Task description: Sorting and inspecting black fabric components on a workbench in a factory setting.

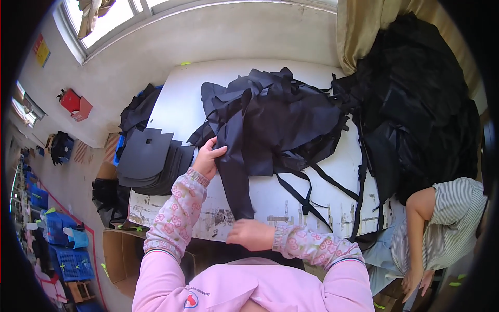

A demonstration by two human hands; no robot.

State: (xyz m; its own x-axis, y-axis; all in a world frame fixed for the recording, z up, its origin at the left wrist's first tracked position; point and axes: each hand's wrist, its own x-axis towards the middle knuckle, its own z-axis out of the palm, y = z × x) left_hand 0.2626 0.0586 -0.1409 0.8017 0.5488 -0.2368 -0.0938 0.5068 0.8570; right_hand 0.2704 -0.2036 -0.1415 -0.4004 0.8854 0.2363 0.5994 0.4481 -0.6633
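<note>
A long piece of black fabric [236, 177] hangs from a heap of black cut pieces [275, 114] down to the near edge of the white table [176, 104]. My left hand [207, 157] grips its upper left edge, fingers curled on the cloth. My right hand [250, 234] closes on its lower end at the table's front edge. Both sleeves are pink with a flower print.
A neat stack of dark grey cut panels [148, 156] lies at the table's left edge. Black straps [312, 195] trail over the table's front right. A large black fabric mound [416, 99] rises on the right. A person in a striped top [447, 223] sits at the right. Cardboard box [117, 255] and blue crates [73, 260] stand on the floor.
</note>
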